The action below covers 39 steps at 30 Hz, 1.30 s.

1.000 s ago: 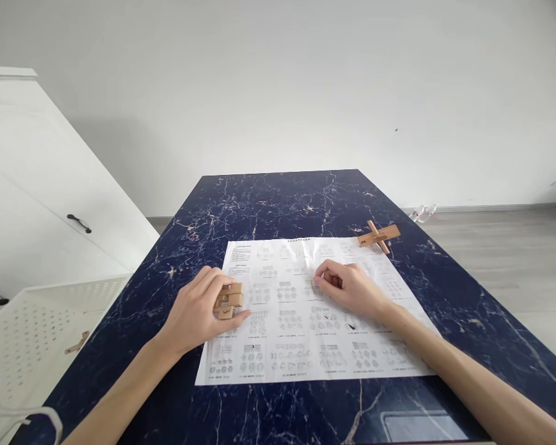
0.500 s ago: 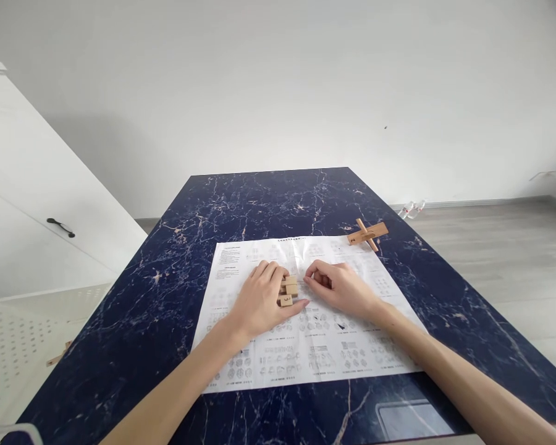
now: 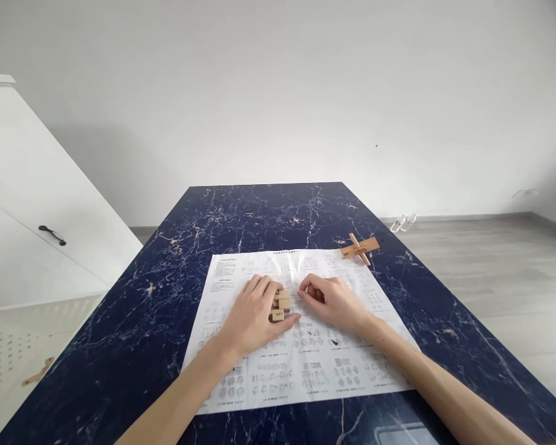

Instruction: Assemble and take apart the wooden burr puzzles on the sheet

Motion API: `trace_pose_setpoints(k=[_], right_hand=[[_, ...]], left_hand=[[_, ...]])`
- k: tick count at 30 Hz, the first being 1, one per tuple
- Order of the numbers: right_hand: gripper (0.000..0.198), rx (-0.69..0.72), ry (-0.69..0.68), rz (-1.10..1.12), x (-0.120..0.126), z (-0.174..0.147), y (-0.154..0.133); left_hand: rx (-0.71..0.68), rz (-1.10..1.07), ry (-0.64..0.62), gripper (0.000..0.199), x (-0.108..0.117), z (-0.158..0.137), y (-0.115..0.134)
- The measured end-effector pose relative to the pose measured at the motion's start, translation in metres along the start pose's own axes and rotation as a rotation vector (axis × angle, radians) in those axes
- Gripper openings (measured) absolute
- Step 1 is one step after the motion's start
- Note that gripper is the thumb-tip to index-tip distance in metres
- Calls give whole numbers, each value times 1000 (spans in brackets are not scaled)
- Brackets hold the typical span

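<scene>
- While the left hand curls around a wooden block assembly, its fingers lie over the far side and its thumb stretches along the near side; the grip is closed on the wood.
- The wooden block assembly is over the middle of a printed sheet, its right end showing a dark mark that reads as 3.
- Just to the right, apart from the wood, is the right hand, fingers curled in toward the thumb; whether anything is pinched there I cannot tell.
- The printed sheet, creased near its top, carries rows of small diagrams and lies on a dark blue, white-veined table.
- At its far right corner lies a wooden cross piece: 1 flat slab with 1 thin rod across it.
- To the left stand a white cabinet with a dark handle and, lower, a perforated surface bearing 1 small wooden piece.
- Beyond the table's right edge, 2 clear objects show near the foot of the wall.
</scene>
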State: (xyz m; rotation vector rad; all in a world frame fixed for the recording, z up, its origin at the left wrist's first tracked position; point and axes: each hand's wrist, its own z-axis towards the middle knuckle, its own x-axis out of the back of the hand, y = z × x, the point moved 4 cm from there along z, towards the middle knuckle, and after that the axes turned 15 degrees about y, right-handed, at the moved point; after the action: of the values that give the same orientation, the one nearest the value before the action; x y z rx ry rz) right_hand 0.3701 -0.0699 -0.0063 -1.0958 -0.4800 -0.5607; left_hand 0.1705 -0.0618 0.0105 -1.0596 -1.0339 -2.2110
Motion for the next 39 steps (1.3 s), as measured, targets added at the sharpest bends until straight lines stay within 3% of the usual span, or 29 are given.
trace_pose_setpoints(k=[23, 39], right_hand=[[10, -16, -14, 4, -3, 5, -2], [8, -21, 12, -3, 0, 9, 0]], left_hand=[[83, -27, -24, 49, 3, 1, -4], [21, -7, 15, 48, 3, 4, -6]])
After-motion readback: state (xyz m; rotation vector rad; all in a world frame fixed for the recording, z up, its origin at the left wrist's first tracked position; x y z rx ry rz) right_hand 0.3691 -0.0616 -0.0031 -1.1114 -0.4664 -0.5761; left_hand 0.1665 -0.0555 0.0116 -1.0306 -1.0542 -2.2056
